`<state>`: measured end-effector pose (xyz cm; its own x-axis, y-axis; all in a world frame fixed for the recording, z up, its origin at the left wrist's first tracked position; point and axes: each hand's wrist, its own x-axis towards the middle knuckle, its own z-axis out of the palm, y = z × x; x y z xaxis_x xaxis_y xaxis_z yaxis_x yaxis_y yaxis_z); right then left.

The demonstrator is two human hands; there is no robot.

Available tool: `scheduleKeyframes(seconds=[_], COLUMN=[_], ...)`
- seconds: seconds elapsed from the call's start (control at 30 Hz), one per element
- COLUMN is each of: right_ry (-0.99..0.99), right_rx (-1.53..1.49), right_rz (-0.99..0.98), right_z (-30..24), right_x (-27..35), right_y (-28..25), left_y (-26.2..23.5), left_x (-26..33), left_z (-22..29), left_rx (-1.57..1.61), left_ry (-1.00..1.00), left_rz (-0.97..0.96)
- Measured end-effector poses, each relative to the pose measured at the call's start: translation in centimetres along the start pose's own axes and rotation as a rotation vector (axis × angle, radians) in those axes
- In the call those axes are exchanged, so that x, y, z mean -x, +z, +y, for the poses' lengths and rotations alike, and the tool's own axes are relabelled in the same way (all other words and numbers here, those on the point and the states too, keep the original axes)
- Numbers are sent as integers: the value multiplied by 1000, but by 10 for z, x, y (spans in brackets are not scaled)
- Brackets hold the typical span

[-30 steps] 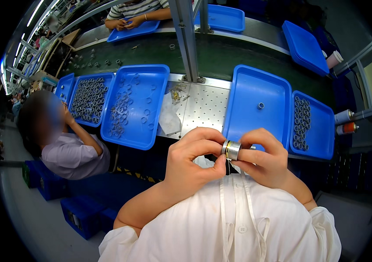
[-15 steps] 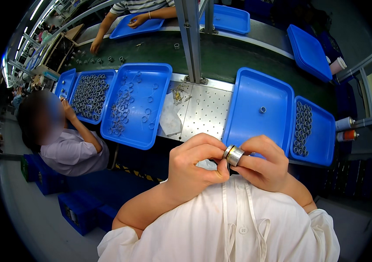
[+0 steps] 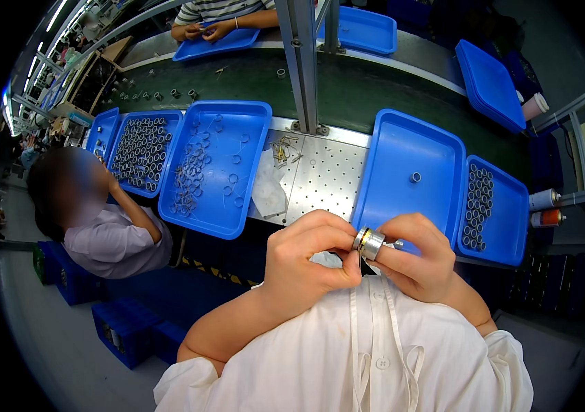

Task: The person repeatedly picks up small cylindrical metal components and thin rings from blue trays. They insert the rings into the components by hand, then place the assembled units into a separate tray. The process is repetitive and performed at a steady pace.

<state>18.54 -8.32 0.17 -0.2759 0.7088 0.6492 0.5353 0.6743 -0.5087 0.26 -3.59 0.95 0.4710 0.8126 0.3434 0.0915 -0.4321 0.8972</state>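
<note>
Both my hands meet in front of my chest around a short silver metal cylinder (image 3: 371,244) with a thin brass-coloured ring at its left end. My left hand (image 3: 310,264) pinches the ringed end with thumb and fingers. My right hand (image 3: 416,257) grips the other end. Beyond them lies a blue tray (image 3: 437,154) holding a single small cylinder (image 3: 415,177). To its right a smaller blue tray (image 3: 509,206) holds rows of several metal cylinders (image 3: 476,206).
A blue tray (image 3: 237,123) of loose rings and another of packed cylinders (image 3: 141,151) sit at left, past a perforated metal plate (image 3: 327,175). A green conveyor belt (image 3: 237,82) runs behind. One person sits at my left (image 3: 100,226); another person's hands (image 3: 203,29) work across the belt.
My hands stay locked on the cylinder, with the fingers shifting slightly around it. The person across the belt has moved their hands on their tray.
</note>
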Motion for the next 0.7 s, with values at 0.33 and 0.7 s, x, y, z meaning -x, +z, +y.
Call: scheduleKeyframes(seconds=[0.33, 0.7], right_ry=[183, 224], right_rx=[-80, -117], right_rz=[62, 65], right_z=[6, 14], right_x=[-3, -3], right_y=[3, 6], left_y=[1, -1], left_x=[-8, -11], left_z=[-4, -11], left_rx=[282, 314], left_ry=[-173, -256], left_rz=[-41, -53])
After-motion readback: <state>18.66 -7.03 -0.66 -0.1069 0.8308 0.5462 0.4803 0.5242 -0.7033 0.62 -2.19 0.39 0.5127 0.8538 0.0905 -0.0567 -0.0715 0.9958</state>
